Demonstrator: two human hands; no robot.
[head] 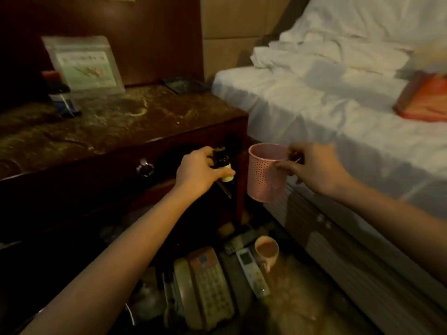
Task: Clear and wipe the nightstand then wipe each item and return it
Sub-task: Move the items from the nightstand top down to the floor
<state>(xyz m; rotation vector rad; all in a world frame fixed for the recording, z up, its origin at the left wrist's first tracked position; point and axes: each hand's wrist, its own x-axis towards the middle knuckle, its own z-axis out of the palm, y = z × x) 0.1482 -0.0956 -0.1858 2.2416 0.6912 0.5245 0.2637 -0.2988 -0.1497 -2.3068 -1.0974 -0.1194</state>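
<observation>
A dim bedroom: a dark wooden nightstand point(121, 146) stands against a wood-panelled wall, with a white-sheeted bed point(314, 105) just beside it on the right. The nightstand's worktop point(108, 122) is mottled and marked with pale ring stains. At its back left a clear stand-up card holder point(83, 65) leans near the wall, and in front of that lie some small dark and blue things too blurred to name. A metal ring pull point(144, 168) hangs on the drawer front.

The left hand point(198, 172) is held in front of the nightstand's right corner, fingers curled round a small dark bottle point(221, 163) with a pale label. To its right, the right hand point(314, 168) pinches the rim of a pink perforated cup point(264, 174), holding it upright in the air between nightstand and bed.

On the floor below lie a beige desk telephone point(203, 286), a white remote control point(252, 272) and a small pink mug point(267, 250), close together. An orange and red flat object point(423, 100) rests on the bed at far right.
</observation>
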